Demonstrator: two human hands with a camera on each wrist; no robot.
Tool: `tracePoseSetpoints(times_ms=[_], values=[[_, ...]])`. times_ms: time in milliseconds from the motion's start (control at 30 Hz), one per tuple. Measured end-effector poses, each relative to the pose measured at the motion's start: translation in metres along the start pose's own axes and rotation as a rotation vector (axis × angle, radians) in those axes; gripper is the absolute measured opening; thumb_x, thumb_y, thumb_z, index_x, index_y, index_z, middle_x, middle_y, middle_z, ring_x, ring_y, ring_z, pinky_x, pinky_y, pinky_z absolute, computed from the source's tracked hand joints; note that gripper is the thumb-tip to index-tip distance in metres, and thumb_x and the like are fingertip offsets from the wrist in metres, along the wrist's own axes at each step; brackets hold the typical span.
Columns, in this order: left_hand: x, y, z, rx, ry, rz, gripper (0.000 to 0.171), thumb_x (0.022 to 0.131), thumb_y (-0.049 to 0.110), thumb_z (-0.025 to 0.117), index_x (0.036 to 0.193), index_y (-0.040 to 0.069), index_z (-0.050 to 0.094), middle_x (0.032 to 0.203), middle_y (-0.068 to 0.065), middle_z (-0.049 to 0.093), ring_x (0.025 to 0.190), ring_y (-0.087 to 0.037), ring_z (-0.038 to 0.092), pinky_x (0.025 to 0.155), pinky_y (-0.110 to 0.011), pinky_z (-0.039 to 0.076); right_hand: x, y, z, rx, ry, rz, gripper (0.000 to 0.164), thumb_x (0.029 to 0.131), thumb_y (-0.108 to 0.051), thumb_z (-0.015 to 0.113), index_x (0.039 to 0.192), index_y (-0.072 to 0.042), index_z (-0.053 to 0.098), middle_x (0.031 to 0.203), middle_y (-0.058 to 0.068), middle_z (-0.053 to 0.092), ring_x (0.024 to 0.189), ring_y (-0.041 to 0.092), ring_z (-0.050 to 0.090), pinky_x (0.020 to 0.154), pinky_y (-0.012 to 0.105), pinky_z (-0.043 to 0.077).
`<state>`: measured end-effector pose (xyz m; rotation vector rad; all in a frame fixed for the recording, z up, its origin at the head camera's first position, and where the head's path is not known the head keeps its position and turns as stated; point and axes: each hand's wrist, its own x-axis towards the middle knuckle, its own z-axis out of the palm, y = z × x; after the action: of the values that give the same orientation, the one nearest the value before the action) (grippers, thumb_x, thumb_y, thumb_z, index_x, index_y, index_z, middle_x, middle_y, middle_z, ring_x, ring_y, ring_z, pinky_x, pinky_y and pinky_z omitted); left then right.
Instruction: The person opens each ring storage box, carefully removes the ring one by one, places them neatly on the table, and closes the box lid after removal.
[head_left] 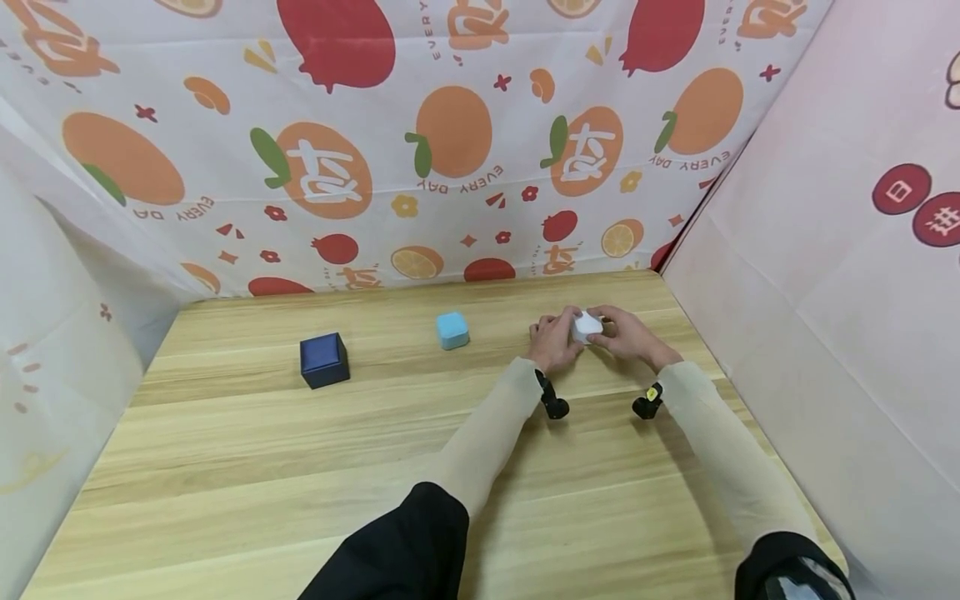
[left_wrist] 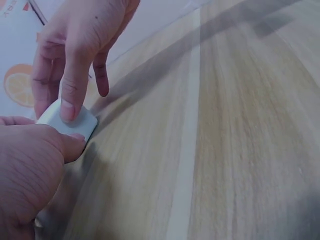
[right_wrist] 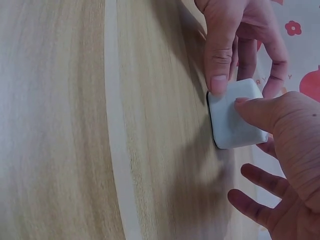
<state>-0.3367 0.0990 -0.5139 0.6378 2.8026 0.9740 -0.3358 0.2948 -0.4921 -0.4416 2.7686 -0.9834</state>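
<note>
A small white box [head_left: 587, 327] with rounded corners is at the back right of the wooden table. My left hand [head_left: 553, 342] holds it from the left, its thumb on the near face. From the other side my right hand [head_left: 630, 336] pinches the same box, thumb pressed to the white face in the right wrist view. A thin dark edge runs along the bottom of the white box [right_wrist: 232, 122]. Both thumbs lie on its near face, and most of the other fingers reach behind it, partly hidden.
A light blue box [head_left: 453, 331] stands left of the hands, and a dark navy box [head_left: 324, 360] sits farther left. Fruit-printed cloth [head_left: 450, 225] hangs behind the table [head_left: 300, 467]; a pale cloth wall [head_left: 847, 275] closes off the right side.
</note>
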Motion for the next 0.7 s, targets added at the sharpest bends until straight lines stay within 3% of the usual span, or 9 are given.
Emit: tracePoseSetpoints(times_ms=[367, 700], values=[[0.0014, -0.0051, 0.0019, -0.039, -0.017, -0.016, 0.058, 0.097, 0.028, 0.069, 0.144, 0.028, 0.036, 0.149, -0.007, 0.058, 0.143, -0.032, 0.04, 0.114, -0.051, 0.026, 0.0011, -0.0016, 0.0003, 0.011, -0.008, 0.001, 0.052, 0.098, -0.016, 0.067, 0.146, -0.003, 0.049, 0.15, 0.021, 0.052, 0.135, 0.043, 0.052, 0.11, 0.057, 0.046], [0.0042, -0.0057, 0.0027, -0.008, 0.013, 0.003, 0.053, 0.097, 0.031, 0.07, 0.14, 0.029, 0.04, 0.145, -0.002, 0.062, 0.142, -0.03, 0.042, 0.11, -0.051, 0.026, 0.0003, -0.0015, -0.0015, 0.028, -0.016, 0.028, 0.052, 0.098, -0.017, 0.068, 0.145, -0.006, 0.05, 0.148, 0.022, 0.053, 0.128, 0.043, 0.058, 0.103, 0.054, 0.052]])
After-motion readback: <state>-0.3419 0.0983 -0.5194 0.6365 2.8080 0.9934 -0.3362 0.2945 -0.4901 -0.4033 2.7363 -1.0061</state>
